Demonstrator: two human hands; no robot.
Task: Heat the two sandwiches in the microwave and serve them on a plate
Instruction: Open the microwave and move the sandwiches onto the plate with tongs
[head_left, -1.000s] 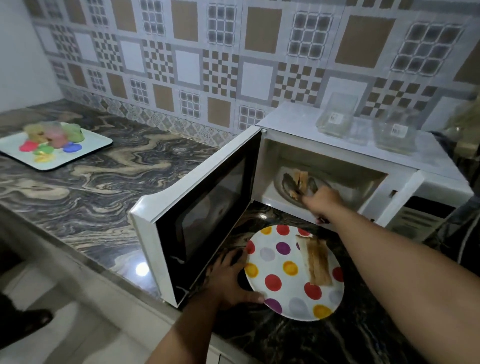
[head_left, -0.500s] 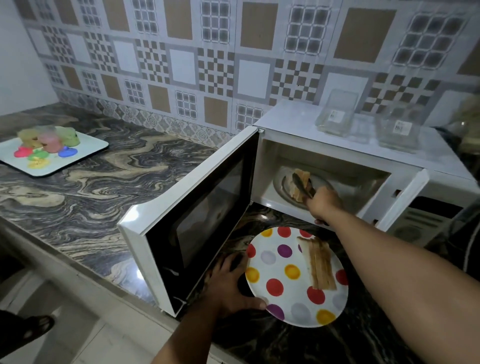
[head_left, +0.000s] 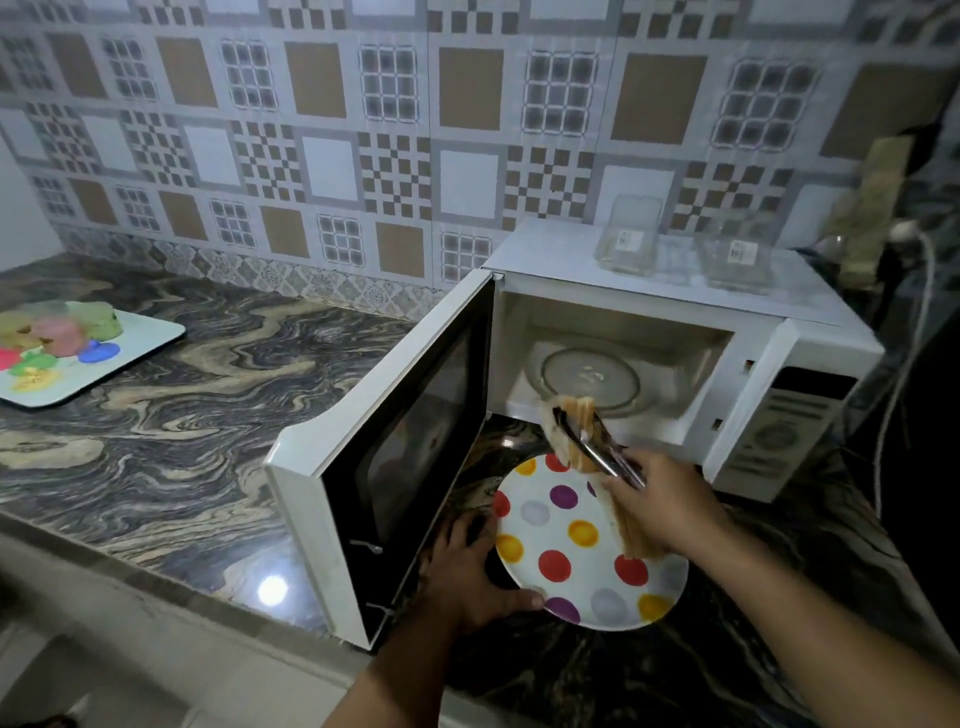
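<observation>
The white microwave (head_left: 649, 270) stands with its door (head_left: 400, 457) swung wide to the left; its glass turntable (head_left: 589, 379) is bare. My right hand (head_left: 670, 509) grips metal tongs (head_left: 605, 460) that pinch a toasted sandwich (head_left: 571, 426), held in the air just outside the oven mouth, above the far edge of the polka-dot plate (head_left: 566, 551). A second sandwich (head_left: 634, 538) lies on that plate, mostly hidden under my right hand. My left hand (head_left: 467, 577) holds the plate's left rim on the counter.
A white tray (head_left: 140, 343) with coloured cups sits far left on the marbled counter (head_left: 182, 441). Two clear containers (head_left: 628, 241) rest on the microwave's top. A cable and plug (head_left: 914, 244) hang at the right. The counter's front edge runs along the lower left.
My right hand pulled back out of the microwave, bringing the sandwich in the tongs off the turntable toward the plate. The left hand stayed on the plate's rim.
</observation>
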